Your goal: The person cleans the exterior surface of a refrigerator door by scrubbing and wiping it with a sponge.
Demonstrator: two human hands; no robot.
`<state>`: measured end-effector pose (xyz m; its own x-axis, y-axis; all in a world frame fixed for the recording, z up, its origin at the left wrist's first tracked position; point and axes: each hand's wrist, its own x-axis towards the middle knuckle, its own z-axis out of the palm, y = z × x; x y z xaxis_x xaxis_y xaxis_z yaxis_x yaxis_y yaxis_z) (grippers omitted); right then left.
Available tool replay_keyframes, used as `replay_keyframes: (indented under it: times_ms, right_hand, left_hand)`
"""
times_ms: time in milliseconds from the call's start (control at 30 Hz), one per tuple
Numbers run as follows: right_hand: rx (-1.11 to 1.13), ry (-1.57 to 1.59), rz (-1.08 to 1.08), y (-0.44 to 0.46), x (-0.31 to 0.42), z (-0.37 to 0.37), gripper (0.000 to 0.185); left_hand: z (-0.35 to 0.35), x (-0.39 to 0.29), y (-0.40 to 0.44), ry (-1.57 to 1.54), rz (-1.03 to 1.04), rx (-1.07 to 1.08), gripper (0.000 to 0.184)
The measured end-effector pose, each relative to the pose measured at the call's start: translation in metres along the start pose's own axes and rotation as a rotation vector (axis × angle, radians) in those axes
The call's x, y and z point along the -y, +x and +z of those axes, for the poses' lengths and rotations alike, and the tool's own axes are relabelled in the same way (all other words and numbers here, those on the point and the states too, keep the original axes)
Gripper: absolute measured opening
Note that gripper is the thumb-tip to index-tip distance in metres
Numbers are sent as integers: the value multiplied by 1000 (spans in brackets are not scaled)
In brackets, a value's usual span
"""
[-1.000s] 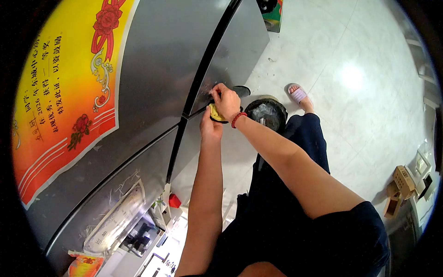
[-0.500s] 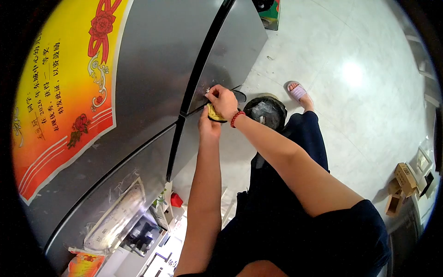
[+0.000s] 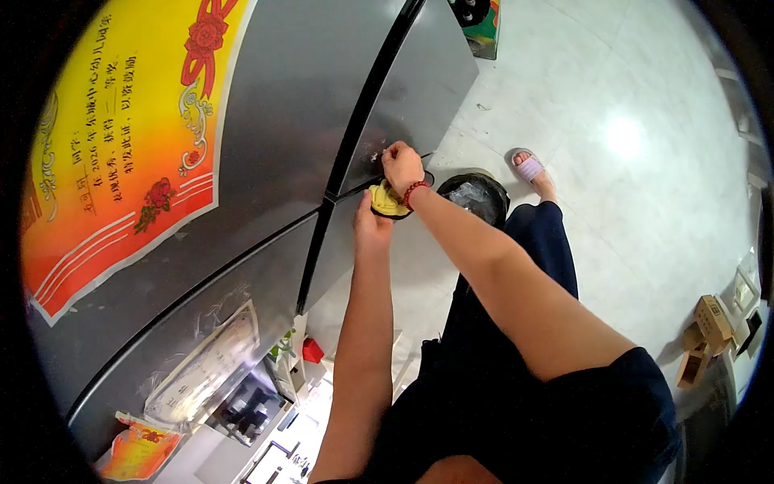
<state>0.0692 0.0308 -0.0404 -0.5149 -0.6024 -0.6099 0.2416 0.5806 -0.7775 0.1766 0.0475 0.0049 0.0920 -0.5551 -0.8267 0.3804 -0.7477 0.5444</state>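
From my far place I look down through the head camera, and I have my two hands close together beside the grey refrigerator [image 3: 266,105]. The fingers of my left hand [image 3: 371,228] are closed around the near edge of a round yellow item [image 3: 389,198] with a dark rim; its thumb lies along the left side of this item. I cannot tell exactly what the yellow item is. It sits just above the left fingers in the view, and partly under my right wrist, which wears a red beaded bracelet [image 3: 414,194]

The fingers of my right hand [image 3: 402,166] are bent inward, with their tips near each other. I cannot tell if they pinch something small. Some small pale marks [image 3: 375,156] are on the refrigerator, just left of these fingertips. The black seam [image 3: 351,135] between the panels runs further left of them.

To the right of the fingers, near, stands a bin with black liner [image 3: 501,202], and beyond it I see a foot in a pale purple slipper [image 3: 529,167] on the light floor [image 3: 613,218]. Well apart on the left of the fingers, a yellow and red certificate [image 3: 121,194] is fixed on the refrigerator. Far below right from the fingers there is a cardboard box [image 3: 713,324]
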Motion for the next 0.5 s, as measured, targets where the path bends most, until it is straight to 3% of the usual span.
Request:
replay_keyframes:
  times_ms: [167,333,500]
  right_hand:
    - [81,173,-74,-20,2,-3,20]
    - [12,65,-34,-7,1,-5,20]
    - [83,54,-105,-13,3,-10,19]
  left_hand:
    - [11,3,-10,6,36,-45,34]
    - [1,6,4,9,17,40,33]
    - [-2,10,16,-38,34,18,35]
